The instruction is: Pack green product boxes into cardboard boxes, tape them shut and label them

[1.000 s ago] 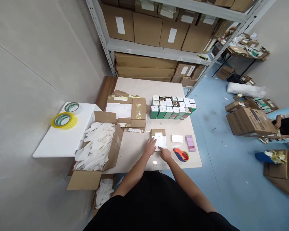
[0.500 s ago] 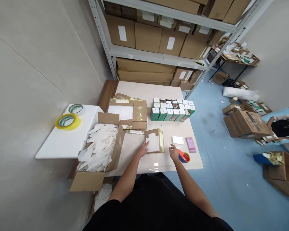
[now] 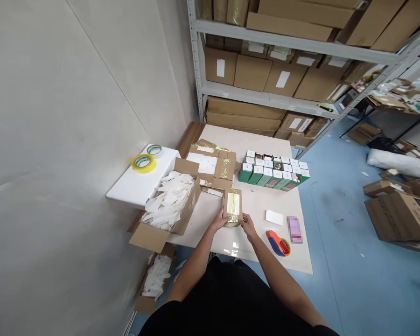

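A small brown cardboard box [image 3: 238,198] with clear tape and a white label is between my two hands near the front of the table. My left hand [image 3: 220,219] grips its left side, the thumb over the near end. On the box's right near corner, my right hand [image 3: 248,225] has its fingers closed. To the right lie a white rectangular pad [image 3: 274,217] and a red and blue tape dispenser [image 3: 278,243]. A larger flattened-looking taped carton [image 3: 227,169] with white labels lies just beyond the small box.
Several green and white boxes [image 3: 268,176] stand in rows at the right back. An open carton of white paper strips [image 3: 175,200] stands at the left. Tape rolls [image 3: 143,163] lie on a white side surface [image 3: 122,186]. Loaded shelves [image 3: 266,98] rise behind the table.
The small box has been turned and its taped face now points up. My right hand has moved from beside the tape dispenser onto the box. The view has swung left.
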Motion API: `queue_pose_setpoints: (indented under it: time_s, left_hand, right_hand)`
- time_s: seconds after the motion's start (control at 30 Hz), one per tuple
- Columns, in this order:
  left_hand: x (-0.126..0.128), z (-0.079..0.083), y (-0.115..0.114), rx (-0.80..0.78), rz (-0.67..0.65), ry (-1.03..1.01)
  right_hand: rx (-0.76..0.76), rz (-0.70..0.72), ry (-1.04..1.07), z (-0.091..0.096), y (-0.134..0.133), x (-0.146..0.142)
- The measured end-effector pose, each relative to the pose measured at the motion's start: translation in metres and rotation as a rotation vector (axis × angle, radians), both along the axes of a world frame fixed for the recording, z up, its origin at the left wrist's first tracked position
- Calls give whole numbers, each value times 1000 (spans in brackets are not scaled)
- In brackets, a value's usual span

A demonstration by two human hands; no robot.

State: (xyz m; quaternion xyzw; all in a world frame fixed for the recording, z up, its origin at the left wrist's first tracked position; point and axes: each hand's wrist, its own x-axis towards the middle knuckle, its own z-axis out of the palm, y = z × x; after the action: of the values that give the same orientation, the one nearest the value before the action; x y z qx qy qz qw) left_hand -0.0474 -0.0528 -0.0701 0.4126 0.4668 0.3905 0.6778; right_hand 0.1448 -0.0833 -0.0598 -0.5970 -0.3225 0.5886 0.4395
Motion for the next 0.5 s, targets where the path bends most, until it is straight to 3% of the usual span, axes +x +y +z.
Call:
queue_pose_setpoints:
  time_s: [0.27,0.5]
  left_hand:
    - [31,60,-22,51,173,27]
    - [44,107,-68,177,347,100]
  right_hand:
    - [158,112,28,55,10,41]
    - [276,250,133,94,1,51]
